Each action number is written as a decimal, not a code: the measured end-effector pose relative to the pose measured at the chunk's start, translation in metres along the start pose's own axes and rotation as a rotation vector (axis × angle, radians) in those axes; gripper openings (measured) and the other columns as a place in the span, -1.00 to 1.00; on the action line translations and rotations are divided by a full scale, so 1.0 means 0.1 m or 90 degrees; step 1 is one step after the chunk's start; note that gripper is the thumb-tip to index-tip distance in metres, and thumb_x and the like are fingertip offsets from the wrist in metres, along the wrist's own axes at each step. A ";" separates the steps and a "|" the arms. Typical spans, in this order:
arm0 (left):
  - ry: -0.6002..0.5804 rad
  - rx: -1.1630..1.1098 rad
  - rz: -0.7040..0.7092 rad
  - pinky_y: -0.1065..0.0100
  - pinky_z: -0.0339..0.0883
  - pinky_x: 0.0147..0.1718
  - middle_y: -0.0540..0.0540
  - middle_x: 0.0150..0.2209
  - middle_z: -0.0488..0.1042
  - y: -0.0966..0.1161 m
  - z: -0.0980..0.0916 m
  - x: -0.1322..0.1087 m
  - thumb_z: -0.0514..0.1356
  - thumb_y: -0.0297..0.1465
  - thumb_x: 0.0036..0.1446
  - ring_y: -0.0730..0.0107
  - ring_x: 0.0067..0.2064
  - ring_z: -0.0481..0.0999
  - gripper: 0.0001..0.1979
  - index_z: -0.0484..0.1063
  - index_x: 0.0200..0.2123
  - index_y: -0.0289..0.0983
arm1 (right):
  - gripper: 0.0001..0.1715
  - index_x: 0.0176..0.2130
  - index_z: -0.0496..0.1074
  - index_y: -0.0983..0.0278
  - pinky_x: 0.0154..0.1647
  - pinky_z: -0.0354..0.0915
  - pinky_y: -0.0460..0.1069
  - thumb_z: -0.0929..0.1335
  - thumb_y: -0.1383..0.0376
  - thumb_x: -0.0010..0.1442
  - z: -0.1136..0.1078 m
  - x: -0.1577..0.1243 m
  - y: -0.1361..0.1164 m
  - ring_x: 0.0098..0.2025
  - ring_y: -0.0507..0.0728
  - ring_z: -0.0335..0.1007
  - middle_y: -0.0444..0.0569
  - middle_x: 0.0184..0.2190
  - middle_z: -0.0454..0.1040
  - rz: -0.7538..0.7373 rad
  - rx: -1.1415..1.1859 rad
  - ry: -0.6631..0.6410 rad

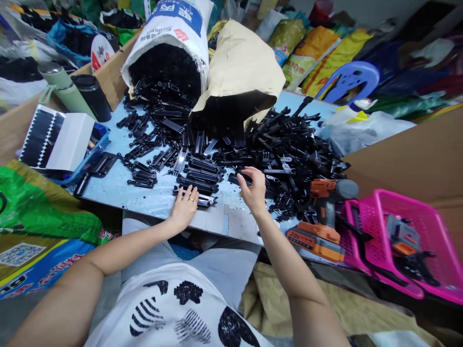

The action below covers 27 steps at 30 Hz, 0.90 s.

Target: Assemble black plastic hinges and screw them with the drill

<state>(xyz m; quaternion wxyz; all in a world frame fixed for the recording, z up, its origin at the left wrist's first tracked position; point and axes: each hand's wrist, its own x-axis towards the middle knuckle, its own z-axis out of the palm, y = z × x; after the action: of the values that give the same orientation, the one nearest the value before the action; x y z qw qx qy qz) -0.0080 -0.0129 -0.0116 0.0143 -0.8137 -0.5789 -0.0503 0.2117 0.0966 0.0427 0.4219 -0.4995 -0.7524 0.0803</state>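
My left hand (185, 207) lies with fingers stretched out on the nearest of a row of long black plastic parts (203, 176), close to the table's front edge. My right hand (254, 189) hovers over the table to the right of that row, its fingers curved and the thumb apart from them. Nothing shows between those fingers. Beyond it spreads a heap of loose black plastic parts (296, 144). Smaller black pieces (142, 174) lie in groups on the left side of the light-blue tabletop (159, 195).
A white woven sack (170, 29) and a beige sack (242, 62) lie open toward me, spilling black parts. An orange cordless drill (325, 217) stands at right beside a pink basket (415, 217). At left are a blue tray (103, 142), green bottle (67, 89) and black cup (94, 99).
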 end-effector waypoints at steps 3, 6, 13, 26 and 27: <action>0.011 -0.015 0.012 -0.20 -0.10 0.19 -0.28 0.24 0.17 -0.09 0.01 0.00 -0.05 -0.50 0.26 0.00 0.30 0.05 -0.57 0.22 0.18 -0.36 | -0.73 -0.21 0.39 0.26 -0.05 0.23 0.11 0.26 0.13 0.22 0.10 0.13 0.02 -0.09 0.20 0.31 0.07 -0.20 0.44 -0.009 -0.038 -0.076; 0.030 -0.007 0.023 -0.22 -0.07 0.17 -0.29 0.22 0.20 -0.15 0.03 0.02 -0.04 -0.42 0.27 -0.03 0.27 0.10 -0.59 0.24 0.17 -0.35 | -0.75 -0.18 0.39 0.30 -0.07 0.21 0.07 0.24 0.21 0.25 0.48 0.47 -0.14 -0.11 0.20 0.29 0.09 -0.19 0.45 -0.084 -0.080 -0.162; 0.054 0.000 -0.012 -0.17 -0.01 0.16 -0.24 0.22 0.21 -0.04 0.09 0.08 -0.05 -0.43 0.28 0.07 0.24 0.18 -0.61 0.26 0.15 -0.28 | -0.68 -0.14 0.41 0.32 -0.15 0.07 0.03 0.21 0.53 0.15 1.64 1.12 -0.90 -0.01 0.19 0.21 0.09 -0.08 0.45 -0.550 -0.263 -0.539; 0.084 -0.171 -0.498 0.05 0.19 -0.01 -0.49 0.00 0.32 -1.66 -0.30 0.74 0.07 -0.40 0.17 -0.07 0.09 0.23 -0.71 0.37 -0.14 -0.53 | -0.61 -0.20 0.33 0.31 -0.31 0.26 -0.02 0.33 0.09 0.05 0.90 1.09 -0.77 -0.32 0.09 0.38 -0.03 -0.33 0.49 0.057 0.321 -0.340; 0.069 -0.188 -0.512 0.05 0.18 -0.01 -0.52 0.00 0.32 -1.75 -0.29 0.80 0.10 -0.41 0.15 -0.07 0.09 0.23 -0.71 0.35 -0.16 -0.55 | -0.59 -0.19 0.31 0.29 -0.32 0.27 -0.02 0.34 0.08 0.04 0.84 0.97 -0.75 -0.31 0.09 0.39 -0.04 -0.35 0.49 0.104 0.382 -0.342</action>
<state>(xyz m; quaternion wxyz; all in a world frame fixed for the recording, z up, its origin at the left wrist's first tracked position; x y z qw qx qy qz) -0.1491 0.1172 0.0187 -0.0923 -0.5127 -0.8351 -0.1769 0.0862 0.1645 0.0842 0.3294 -0.3736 -0.7370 0.4569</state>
